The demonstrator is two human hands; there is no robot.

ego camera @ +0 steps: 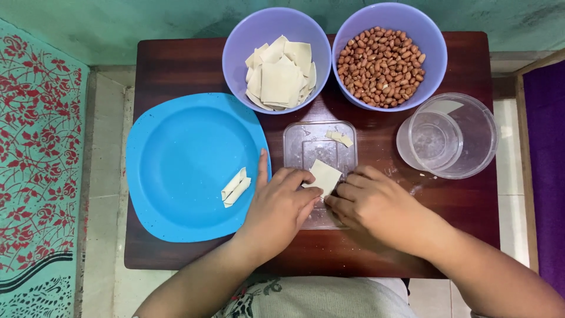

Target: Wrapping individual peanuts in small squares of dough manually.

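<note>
On clear lid (pixel 306 147), mid-table: wrapper (pixel 324 176) pinched at near edge by both hands. Left hand (pixel 276 209) fingers curled onto wrapper's left corner, thumb splayed toward blue plate (pixel 176 153). Right hand (pixel 374 203) fingertips bent, pressing right corner; whether filling sits inside, probably hidden. Risk: thin dough tearing or unrolling if grip uneven. Folded roll (pixel 235 187) on plate. Wrapper bowl (pixel 238 53), peanut bowl (pixel 435 53) behind; clear tub (pixel 479 126) right.
</note>
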